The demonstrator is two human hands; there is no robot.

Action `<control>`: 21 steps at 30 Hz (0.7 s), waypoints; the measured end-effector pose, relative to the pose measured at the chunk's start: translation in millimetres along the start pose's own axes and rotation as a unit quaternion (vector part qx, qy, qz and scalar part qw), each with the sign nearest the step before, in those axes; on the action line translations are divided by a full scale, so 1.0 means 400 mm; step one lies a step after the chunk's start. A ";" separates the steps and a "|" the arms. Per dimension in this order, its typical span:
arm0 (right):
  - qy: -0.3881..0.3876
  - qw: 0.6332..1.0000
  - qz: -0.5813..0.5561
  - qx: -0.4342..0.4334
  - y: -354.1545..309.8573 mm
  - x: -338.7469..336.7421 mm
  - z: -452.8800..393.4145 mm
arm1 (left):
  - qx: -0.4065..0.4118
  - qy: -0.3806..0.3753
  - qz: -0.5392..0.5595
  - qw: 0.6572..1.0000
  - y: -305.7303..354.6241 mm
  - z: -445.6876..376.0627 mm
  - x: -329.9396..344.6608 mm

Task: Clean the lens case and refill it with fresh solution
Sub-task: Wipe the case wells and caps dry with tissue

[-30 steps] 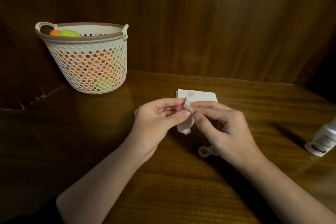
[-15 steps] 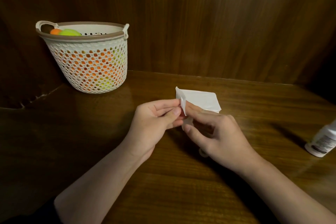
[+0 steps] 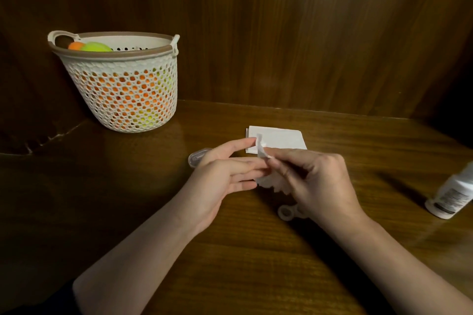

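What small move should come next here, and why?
Probably keep rubbing with the tissue that the right hand pinches against the left hand fingers. Whatever it wipes is hidden. A clear ring-shaped piece lies under the right hand, and the solution bottle lies untouched at right, so refilling looks premature.
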State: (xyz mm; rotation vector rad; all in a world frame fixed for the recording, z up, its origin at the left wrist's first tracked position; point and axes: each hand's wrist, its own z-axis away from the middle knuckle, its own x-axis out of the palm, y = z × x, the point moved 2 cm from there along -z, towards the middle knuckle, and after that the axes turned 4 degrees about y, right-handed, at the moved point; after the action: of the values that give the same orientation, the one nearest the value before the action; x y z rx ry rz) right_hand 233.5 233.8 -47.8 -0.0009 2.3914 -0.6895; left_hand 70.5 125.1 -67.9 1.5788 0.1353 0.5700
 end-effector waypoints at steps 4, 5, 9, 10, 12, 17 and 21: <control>0.037 0.993 -0.057 0.094 0.024 0.002 -0.001 | 0.040 0.003 -0.101 0.994 0.004 0.008 0.016; 0.037 0.988 -0.078 0.126 0.033 0.005 -0.003 | 0.061 0.016 -0.140 0.988 0.003 0.009 0.019; 0.037 0.967 -0.183 0.173 0.056 0.008 -0.005 | 0.126 0.074 -0.195 0.970 -0.003 0.012 0.017; 0.036 0.962 -0.207 0.175 0.058 0.009 -0.004 | 0.136 0.075 -0.192 0.969 -0.005 0.012 0.016; 0.028 0.952 -0.240 0.187 0.058 0.013 -0.003 | 0.154 0.068 -0.192 0.967 -0.007 0.014 0.019; 0.023 0.941 -0.256 0.221 0.051 0.015 0.001 | 0.161 0.070 -0.189 0.966 -0.006 0.018 0.023; 0.043 0.958 -0.207 0.194 0.045 0.015 0.007 | 0.147 0.080 -0.181 0.969 -0.009 0.019 0.025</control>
State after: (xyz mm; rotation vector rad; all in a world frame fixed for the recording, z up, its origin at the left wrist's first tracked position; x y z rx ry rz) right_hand 233.4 247.1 -61.6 -0.3191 2.3173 -1.3707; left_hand 83.2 122.7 -68.6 1.7390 0.6412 0.3993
